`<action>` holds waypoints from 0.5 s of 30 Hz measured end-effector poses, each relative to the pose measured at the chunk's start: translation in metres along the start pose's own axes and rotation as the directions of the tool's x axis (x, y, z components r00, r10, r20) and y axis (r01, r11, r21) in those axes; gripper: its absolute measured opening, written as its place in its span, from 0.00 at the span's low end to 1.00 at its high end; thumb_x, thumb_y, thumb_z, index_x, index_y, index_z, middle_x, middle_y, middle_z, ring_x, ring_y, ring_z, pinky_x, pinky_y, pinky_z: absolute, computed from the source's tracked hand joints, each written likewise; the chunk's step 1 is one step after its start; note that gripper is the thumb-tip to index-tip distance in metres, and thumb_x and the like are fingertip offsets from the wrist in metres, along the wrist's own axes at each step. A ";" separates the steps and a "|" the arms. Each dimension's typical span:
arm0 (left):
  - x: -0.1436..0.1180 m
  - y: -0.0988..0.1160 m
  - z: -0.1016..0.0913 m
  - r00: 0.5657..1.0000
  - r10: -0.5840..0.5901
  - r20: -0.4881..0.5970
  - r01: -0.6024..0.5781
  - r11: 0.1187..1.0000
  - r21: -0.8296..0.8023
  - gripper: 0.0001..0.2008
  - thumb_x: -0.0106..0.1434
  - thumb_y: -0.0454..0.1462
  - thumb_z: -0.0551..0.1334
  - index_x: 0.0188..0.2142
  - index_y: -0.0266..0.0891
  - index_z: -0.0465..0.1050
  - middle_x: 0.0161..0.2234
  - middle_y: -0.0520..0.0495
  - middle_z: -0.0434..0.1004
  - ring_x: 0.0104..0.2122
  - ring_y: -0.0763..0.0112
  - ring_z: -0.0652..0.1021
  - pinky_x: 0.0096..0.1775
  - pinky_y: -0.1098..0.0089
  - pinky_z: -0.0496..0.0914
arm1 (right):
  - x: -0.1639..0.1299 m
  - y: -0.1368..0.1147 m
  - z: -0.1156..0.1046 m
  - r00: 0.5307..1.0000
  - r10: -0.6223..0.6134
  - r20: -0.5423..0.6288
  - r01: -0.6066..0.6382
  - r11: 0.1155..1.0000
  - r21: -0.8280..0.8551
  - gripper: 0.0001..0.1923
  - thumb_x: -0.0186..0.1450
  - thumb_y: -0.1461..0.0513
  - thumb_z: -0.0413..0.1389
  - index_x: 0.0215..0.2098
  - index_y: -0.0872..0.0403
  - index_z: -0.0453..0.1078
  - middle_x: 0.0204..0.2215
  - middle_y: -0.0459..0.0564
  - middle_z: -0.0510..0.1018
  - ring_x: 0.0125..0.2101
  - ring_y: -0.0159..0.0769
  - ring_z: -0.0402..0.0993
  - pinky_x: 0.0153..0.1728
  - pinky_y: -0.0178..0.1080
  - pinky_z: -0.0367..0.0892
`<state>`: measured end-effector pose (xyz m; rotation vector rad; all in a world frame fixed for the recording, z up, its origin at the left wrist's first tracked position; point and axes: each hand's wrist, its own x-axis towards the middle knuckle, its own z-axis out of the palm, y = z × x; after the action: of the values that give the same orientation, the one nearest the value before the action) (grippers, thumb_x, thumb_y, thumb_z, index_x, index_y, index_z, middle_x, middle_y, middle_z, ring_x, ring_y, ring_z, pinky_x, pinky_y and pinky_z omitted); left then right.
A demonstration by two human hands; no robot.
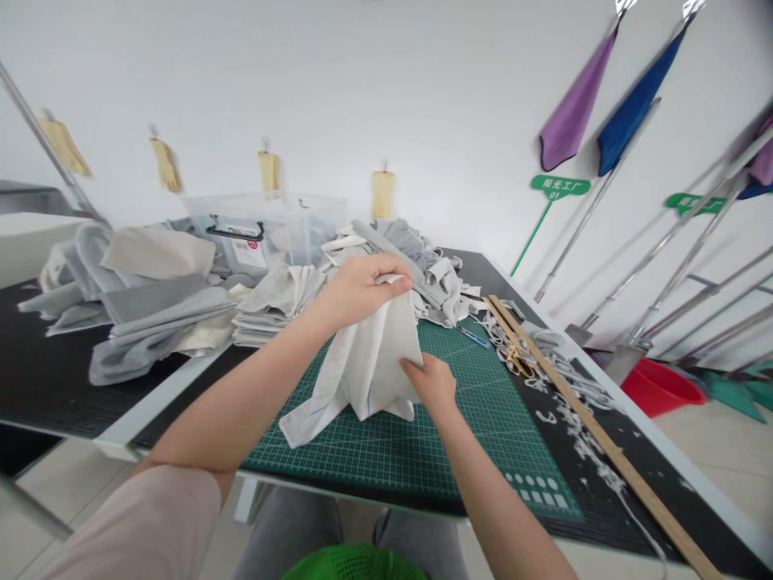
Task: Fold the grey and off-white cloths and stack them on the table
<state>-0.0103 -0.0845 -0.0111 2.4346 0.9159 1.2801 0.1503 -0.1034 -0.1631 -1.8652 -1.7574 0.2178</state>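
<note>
Both hands [362,292] [432,384] on white cloth [371,362], above mat [423,451].

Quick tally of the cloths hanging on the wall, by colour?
Yellow cloths: 4
Purple cloths: 2, the second cut off at the right edge
Blue cloths: 1, plus a dark blue bit under the second purple that I cannot make out
Total: 7
</note>
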 end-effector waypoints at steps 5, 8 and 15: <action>-0.009 0.005 -0.025 0.988 -0.039 -0.148 0.045 0.998 0.034 0.11 0.53 0.43 0.54 0.26 0.38 0.70 0.27 0.50 0.71 0.29 0.71 0.70 0.34 0.72 0.63 | -0.002 0.037 -0.022 0.999 -0.032 0.018 0.025 0.952 0.306 0.17 0.55 0.51 0.45 0.24 0.53 0.68 0.18 0.42 0.67 0.21 0.31 0.63 0.21 0.32 0.55; -0.013 0.002 -0.046 0.989 -0.051 -0.139 0.060 0.996 0.063 0.11 0.51 0.43 0.56 0.26 0.38 0.70 0.26 0.51 0.71 0.29 0.72 0.70 0.33 0.73 0.63 | -0.004 0.047 -0.060 0.998 -0.066 0.017 0.052 0.897 0.439 0.15 0.54 0.52 0.48 0.24 0.55 0.67 0.17 0.42 0.65 0.20 0.29 0.60 0.20 0.31 0.54; 0.001 -0.035 -0.074 0.771 -0.209 0.602 0.052 0.962 0.268 0.12 0.49 0.43 0.56 0.31 0.41 0.71 0.28 0.54 0.72 0.30 0.73 0.71 0.31 0.76 0.63 | 0.016 0.052 -0.119 0.898 -0.256 0.359 0.141 0.938 0.316 0.15 0.54 0.53 0.49 0.20 0.56 0.65 0.17 0.42 0.66 0.20 0.27 0.62 0.20 0.30 0.56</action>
<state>-0.0838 -0.0625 0.0164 2.6336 1.0439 0.2504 0.2549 -0.1214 -0.0860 -1.4913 -2.0425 0.7714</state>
